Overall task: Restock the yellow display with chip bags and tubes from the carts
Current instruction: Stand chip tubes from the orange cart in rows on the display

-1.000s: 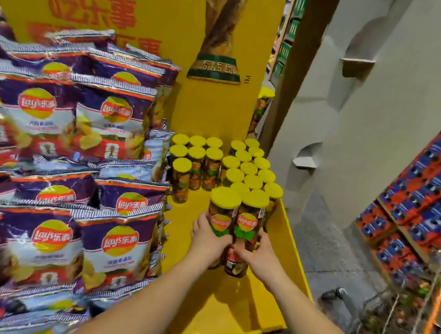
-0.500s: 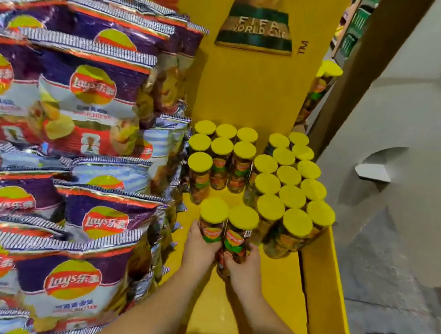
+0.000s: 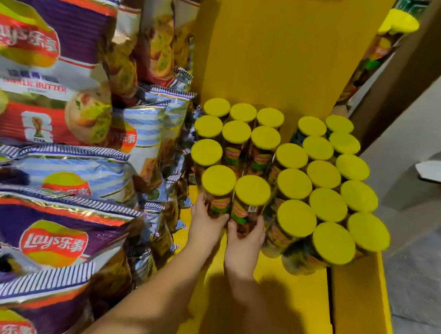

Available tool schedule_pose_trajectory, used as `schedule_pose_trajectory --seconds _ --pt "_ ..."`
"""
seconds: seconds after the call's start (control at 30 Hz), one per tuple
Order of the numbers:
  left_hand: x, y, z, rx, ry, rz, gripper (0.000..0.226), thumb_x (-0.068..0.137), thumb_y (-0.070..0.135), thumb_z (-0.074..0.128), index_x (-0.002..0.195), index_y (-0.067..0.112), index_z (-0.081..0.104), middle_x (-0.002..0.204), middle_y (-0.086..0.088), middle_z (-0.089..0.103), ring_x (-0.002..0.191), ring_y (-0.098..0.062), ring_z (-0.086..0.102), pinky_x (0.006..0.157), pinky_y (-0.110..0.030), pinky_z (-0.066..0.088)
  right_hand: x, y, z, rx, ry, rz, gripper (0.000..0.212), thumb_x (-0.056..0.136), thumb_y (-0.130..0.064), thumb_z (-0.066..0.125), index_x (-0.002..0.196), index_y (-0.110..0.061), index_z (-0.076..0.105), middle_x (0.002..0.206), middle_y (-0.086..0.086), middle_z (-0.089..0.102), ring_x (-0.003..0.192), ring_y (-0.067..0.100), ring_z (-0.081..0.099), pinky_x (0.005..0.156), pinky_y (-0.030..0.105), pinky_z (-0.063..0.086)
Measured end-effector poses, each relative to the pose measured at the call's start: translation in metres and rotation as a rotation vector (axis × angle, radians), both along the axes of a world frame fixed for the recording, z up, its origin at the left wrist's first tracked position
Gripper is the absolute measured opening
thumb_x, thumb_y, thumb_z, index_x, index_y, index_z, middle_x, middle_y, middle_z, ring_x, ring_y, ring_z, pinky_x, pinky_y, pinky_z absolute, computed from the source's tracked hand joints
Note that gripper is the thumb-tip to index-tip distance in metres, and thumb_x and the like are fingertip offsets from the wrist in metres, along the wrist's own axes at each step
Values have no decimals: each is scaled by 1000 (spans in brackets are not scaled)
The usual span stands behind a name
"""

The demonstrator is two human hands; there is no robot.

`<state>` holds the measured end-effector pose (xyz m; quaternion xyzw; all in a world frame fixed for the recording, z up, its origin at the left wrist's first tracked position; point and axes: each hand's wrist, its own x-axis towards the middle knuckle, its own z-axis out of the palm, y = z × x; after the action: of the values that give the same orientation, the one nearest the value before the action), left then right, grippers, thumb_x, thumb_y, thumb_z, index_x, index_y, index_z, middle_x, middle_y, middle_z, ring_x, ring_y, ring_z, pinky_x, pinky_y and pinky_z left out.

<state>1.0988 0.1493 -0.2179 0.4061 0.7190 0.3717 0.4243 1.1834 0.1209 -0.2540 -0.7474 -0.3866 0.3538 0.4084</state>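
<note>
The left hand (image 3: pixel 205 226) curls round one yellow-lidded cardboard chip tube (image 3: pixel 217 191), and the right hand (image 3: pixel 245 238) grips a second tube (image 3: pixel 249 201) touching it. Both stand upright on the yellow cardboard display shelf (image 3: pixel 303 298), between stacked purple foil chip bags (image 3: pixel 51 236) and a cluster of similar tubes (image 3: pixel 328 194).

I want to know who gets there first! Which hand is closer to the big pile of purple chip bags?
Left. The left hand grips a tube right beside the purple chip bags. The right hand grips the next tube, farther from them.
</note>
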Motion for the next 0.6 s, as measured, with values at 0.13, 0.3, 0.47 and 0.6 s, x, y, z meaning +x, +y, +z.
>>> schedule_pose_trajectory --seconds 0.13,0.3,0.47,0.6 --pt "0 -1 -10 -105 7 4 72 91 26 66 151 24 26 144 -11 33 129 -27 41 95 -28 35 -8 7 -5 -107 -68 -69 81 83 -40 72 148 -10 32 147 16 36 138 32 30 111 41 26" --pt "-6 3 -19 -159 -53 -6 75 91 28 65 152 26 23 142 -9 33 129 -29 42 96 -32 36 -22 0 -8 -119 76 -128 80 84 -44 70 149 -21 28 134 9 52 123 27 51 99 36 43" --pt "-3 10 -25 -140 -144 -25 67 93 17 63 149 24 26 116 1 66 94 -10 65 69 -13 48 -17 9 -1 -157 186 -162 76 89 -35 68 150 -25 25 92 -1 68 90 15 65 68 18 40" --pt "5 21 -29 -129 -164 -13 67 95 15 59 151 24 23 97 3 69 68 4 63 51 -7 45 -12 26 5 -179 153 -186 77 90 -37 66 152 -24 21 80 -7 63 92 19 67 69 25 38"
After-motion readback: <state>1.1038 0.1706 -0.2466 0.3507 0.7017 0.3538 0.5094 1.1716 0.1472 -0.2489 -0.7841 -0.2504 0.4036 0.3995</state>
